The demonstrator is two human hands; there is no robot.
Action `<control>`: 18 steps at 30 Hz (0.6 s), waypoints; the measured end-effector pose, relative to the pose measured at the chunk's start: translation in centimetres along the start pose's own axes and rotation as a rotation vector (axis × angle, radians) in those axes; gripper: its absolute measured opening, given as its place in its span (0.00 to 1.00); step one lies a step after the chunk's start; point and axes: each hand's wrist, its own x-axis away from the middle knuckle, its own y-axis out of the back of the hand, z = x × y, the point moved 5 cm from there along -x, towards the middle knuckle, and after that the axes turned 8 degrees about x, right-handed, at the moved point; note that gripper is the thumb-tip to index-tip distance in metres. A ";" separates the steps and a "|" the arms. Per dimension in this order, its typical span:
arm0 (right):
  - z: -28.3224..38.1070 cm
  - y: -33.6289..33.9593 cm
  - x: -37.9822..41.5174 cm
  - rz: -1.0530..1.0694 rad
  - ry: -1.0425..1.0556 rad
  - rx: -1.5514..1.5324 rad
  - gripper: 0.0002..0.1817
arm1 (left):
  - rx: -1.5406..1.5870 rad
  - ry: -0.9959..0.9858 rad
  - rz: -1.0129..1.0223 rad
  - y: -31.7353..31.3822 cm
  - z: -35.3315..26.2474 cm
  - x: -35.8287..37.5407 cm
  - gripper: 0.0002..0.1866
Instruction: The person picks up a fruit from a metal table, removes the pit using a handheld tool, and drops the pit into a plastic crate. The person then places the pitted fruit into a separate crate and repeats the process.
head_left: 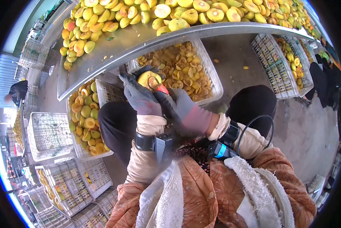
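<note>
My left hand [142, 97], in a dark grey glove, is closed around a yellow peach half [145, 79] with its cut side partly showing. My right hand [182, 108], gloved in grey and pink, grips a red-handled pitting knife [161, 89]. The tool's curved metal loop touches the cut face of the fruit. Both hands meet just below the front edge of a metal table [121, 40], whose top carries many halved fruits [178, 24]. Under them stands a white crate [213, 78] holding scooped, thin fruit pieces [183, 62].
Left of my knee is a white crate of fruit halves [87, 121], beside an upturned-looking pale crate [50, 131]. Crates are stacked at lower left [69, 186]. Another crate with fruit [271, 62] stands at right, near a person in dark clothes [322, 85]. Another person [18, 92] is far left.
</note>
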 end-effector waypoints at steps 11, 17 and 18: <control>0.2 0.3 0.0 0.056 0.221 0.256 0.18 | -0.153 -0.206 -0.076 0.6 -0.3 -0.2 0.29; -1.9 -1.7 0.9 0.550 -0.482 -0.819 0.16 | 0.023 0.135 0.482 0.3 0.4 -1.3 0.33; -1.2 -2.0 1.4 0.664 -0.521 -0.917 0.20 | 0.114 0.234 0.617 -0.1 0.6 -1.4 0.33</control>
